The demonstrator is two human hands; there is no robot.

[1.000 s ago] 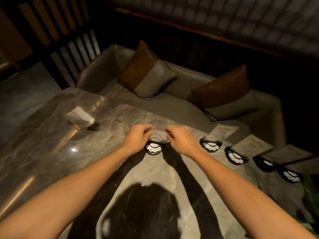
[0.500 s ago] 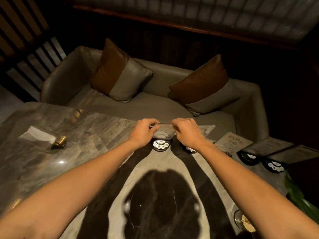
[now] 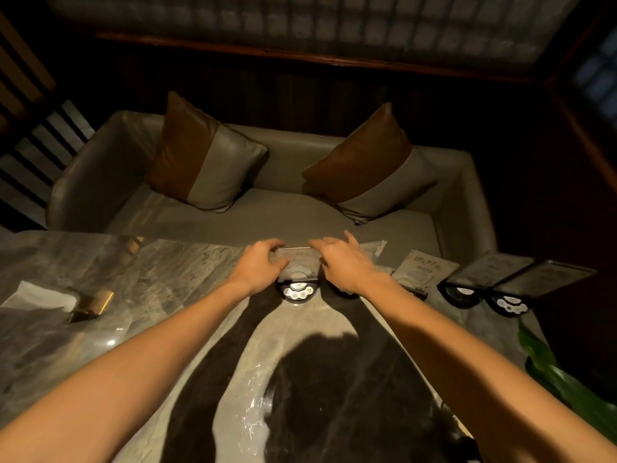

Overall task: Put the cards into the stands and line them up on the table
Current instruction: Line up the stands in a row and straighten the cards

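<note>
My left grip [image 3: 263, 266] pinches the card [image 3: 298, 259] seated in its black stand [image 3: 297, 293] at the counter's [image 3: 173, 282] far edge, my right grip [image 3: 344, 266] loose-fingered beside it, other filled stands [image 3: 462, 295] lined up rightward, so only straightening remains, I reckon.

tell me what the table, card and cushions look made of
Table: polished stone, likely marble, with grey veining and glare spots. Card: seems clear rigid plastic, edge catching light, see-through. Cushions: smooth leather or faux leather, brown and grey, soft sheen.
</note>
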